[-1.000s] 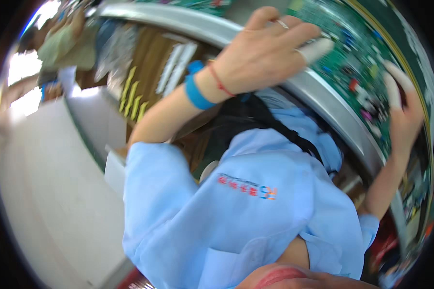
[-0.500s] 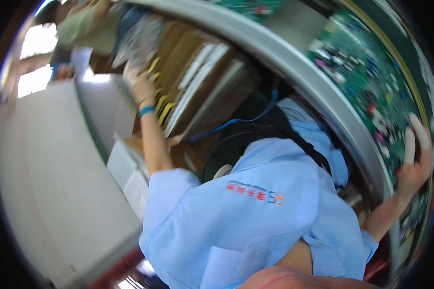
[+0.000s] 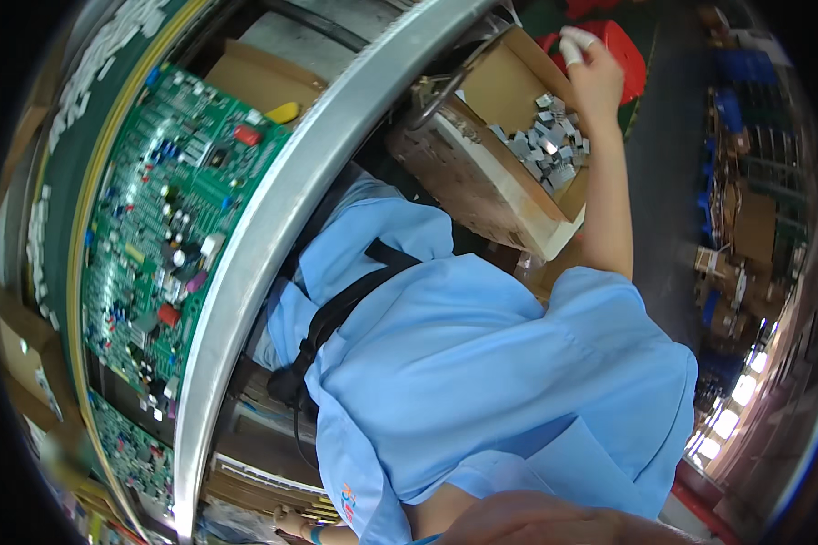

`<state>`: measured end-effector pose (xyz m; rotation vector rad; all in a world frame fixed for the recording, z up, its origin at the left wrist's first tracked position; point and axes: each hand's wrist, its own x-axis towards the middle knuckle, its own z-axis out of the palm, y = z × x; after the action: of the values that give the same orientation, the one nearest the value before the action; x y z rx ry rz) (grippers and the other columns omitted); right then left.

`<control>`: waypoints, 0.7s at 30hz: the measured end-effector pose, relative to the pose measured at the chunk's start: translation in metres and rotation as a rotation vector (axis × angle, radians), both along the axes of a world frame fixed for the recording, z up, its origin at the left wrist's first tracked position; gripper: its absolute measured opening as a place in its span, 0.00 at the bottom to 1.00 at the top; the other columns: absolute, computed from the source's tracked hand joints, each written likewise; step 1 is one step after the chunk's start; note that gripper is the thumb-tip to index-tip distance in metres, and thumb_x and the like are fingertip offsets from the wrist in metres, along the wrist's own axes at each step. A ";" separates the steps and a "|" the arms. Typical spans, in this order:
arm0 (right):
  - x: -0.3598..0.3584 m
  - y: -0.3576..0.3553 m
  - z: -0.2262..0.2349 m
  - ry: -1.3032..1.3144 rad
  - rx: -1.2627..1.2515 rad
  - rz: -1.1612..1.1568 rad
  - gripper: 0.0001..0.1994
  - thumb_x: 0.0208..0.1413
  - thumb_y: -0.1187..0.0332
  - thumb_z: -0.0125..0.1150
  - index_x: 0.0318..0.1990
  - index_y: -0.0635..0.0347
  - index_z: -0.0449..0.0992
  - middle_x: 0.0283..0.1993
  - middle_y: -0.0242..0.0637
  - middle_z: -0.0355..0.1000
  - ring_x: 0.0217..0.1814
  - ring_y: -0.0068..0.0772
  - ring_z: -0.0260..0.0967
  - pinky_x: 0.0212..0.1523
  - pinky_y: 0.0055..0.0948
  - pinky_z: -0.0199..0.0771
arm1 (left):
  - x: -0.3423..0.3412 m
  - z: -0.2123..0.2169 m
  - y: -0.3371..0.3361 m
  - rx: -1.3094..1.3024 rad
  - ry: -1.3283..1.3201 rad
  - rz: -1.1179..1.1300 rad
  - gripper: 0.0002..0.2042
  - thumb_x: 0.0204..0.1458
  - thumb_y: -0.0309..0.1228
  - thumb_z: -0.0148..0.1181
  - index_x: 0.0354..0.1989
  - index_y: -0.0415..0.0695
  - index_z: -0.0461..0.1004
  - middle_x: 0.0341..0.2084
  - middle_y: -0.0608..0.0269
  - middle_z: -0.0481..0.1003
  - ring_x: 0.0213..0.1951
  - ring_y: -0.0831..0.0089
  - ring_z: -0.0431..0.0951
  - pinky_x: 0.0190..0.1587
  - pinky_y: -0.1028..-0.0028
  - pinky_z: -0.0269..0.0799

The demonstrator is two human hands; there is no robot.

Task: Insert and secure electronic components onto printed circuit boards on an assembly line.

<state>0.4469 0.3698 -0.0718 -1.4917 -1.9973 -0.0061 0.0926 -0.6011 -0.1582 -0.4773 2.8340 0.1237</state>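
Observation:
My right hand [image 3: 598, 77], with white covers on two fingertips, is raised at the upper right. Its two covered fingers are stretched out, and nothing shows in them. A red plastic bin [image 3: 629, 62] lies right behind it. Beside the wrist stands an open cardboard box [image 3: 509, 77] holding several small silvery metal pieces [image 3: 550, 141]. My left hand [image 3: 291, 521], with a blue band at the wrist, is low at the bottom edge, beside a stack of brown cardboard dividers [image 3: 259, 495]. Its fingers are too small and partly hidden to read.
A metal rail [image 3: 245, 227] curves along my front. Beyond it lie a large green circuit board [image 3: 168, 195] full of parts and another board [image 3: 134, 445]. A cardboard tray [image 3: 259, 77] sits at the far end. Shelving with boxes [image 3: 750, 227] stands at the right.
The view has swung round to the right. My right hand has left the circuit boards and is now by the cardboard box and red bin. My left hand now shows at the bottom edge.

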 end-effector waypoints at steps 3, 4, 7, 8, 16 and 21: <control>0.052 -0.001 -0.065 -0.289 -0.324 -0.259 0.12 0.52 0.59 0.59 0.43 0.46 0.80 0.42 0.39 0.77 0.46 0.46 0.74 0.46 0.42 0.73 | 0.000 0.019 0.012 -0.040 -0.112 -0.023 0.18 0.55 0.31 0.54 0.52 0.36 0.73 0.49 0.50 0.74 0.47 0.60 0.76 0.49 0.64 0.71; 0.067 0.002 -0.085 -0.336 -0.326 -0.264 0.12 0.52 0.64 0.57 0.44 0.48 0.78 0.45 0.38 0.76 0.48 0.45 0.73 0.46 0.43 0.73 | 0.006 0.032 0.034 0.053 -0.055 0.022 0.18 0.55 0.31 0.54 0.53 0.37 0.72 0.50 0.50 0.73 0.48 0.60 0.75 0.51 0.64 0.70; 0.106 0.022 -0.140 -0.489 -0.290 -0.215 0.15 0.50 0.70 0.56 0.47 0.49 0.77 0.47 0.37 0.74 0.51 0.44 0.71 0.47 0.42 0.73 | 0.027 0.081 0.105 0.317 0.150 0.186 0.21 0.54 0.33 0.54 0.56 0.38 0.69 0.54 0.53 0.70 0.52 0.61 0.71 0.55 0.64 0.66; 0.107 0.024 -0.147 -0.595 -0.319 -0.105 0.17 0.49 0.72 0.55 0.48 0.49 0.76 0.47 0.37 0.74 0.52 0.44 0.70 0.48 0.42 0.73 | 0.031 0.097 0.131 0.402 0.227 0.245 0.22 0.54 0.34 0.55 0.57 0.39 0.68 0.55 0.54 0.69 0.53 0.61 0.70 0.56 0.64 0.65; 0.137 0.066 -0.167 -0.860 -0.287 0.251 0.10 0.52 0.70 0.52 0.40 0.52 0.77 0.42 0.40 0.75 0.48 0.46 0.71 0.48 0.43 0.71 | -0.007 0.158 0.267 1.033 0.787 0.587 0.29 0.50 0.52 0.55 0.59 0.49 0.68 0.58 0.61 0.67 0.59 0.69 0.65 0.60 0.71 0.58; 0.135 0.080 -0.154 0.029 -0.404 0.059 0.14 0.56 0.71 0.54 0.50 0.59 0.74 0.43 0.40 0.75 0.45 0.43 0.74 0.43 0.34 0.74 | -0.047 0.158 0.232 1.353 0.610 0.291 0.19 0.61 0.35 0.50 0.57 0.39 0.67 0.41 0.60 0.75 0.24 0.82 0.67 0.18 0.85 0.60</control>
<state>0.5823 0.4499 -0.2260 -1.6613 -2.1034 0.4662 0.0460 -0.3688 0.0001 -0.5150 2.3135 2.2950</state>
